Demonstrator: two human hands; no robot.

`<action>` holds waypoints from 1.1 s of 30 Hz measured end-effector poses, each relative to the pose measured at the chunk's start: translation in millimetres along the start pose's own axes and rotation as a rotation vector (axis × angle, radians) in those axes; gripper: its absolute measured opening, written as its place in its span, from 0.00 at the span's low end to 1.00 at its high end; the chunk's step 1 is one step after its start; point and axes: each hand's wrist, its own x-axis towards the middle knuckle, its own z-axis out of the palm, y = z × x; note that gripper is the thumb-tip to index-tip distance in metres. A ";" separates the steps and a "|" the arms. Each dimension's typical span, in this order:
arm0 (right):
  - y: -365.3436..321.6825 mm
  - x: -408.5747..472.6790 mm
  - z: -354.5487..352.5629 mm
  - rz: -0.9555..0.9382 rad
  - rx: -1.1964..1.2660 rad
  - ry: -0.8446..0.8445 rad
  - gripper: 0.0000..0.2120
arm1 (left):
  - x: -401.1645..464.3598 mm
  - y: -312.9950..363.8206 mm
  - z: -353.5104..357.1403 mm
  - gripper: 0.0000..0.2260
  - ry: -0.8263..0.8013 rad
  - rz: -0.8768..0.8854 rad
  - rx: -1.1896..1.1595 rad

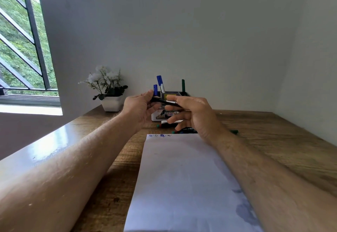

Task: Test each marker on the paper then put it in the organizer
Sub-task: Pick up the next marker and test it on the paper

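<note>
You are holding a black marker crosswise above the desk, your left hand pinching one end and your right hand pinching the other, in front of the organizer, beyond the paper.

Wood-grain table with glossy left edge, matt white paper, smooth white plant pot

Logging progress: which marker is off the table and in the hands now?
The black marker, held level between the left hand and right hand. The others stand in the organizer or lie behind the paper.
</note>
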 end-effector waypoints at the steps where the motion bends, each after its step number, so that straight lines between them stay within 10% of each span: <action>1: 0.6 1.0 0.9 0.012 -0.033 0.010 0.14 | 0.7 0.0 -0.3 0.09 0.009 0.009 0.000; 12: 6.6 0.6 0.4 -0.205 -0.862 0.130 0.04 | -3.5 2.2 -2.2 0.09 -0.044 0.066 -0.015; 33: 15.6 6.7 5.6 -0.099 -0.668 0.124 0.07 | -10.6 -15.3 14.2 0.15 -0.189 0.053 0.040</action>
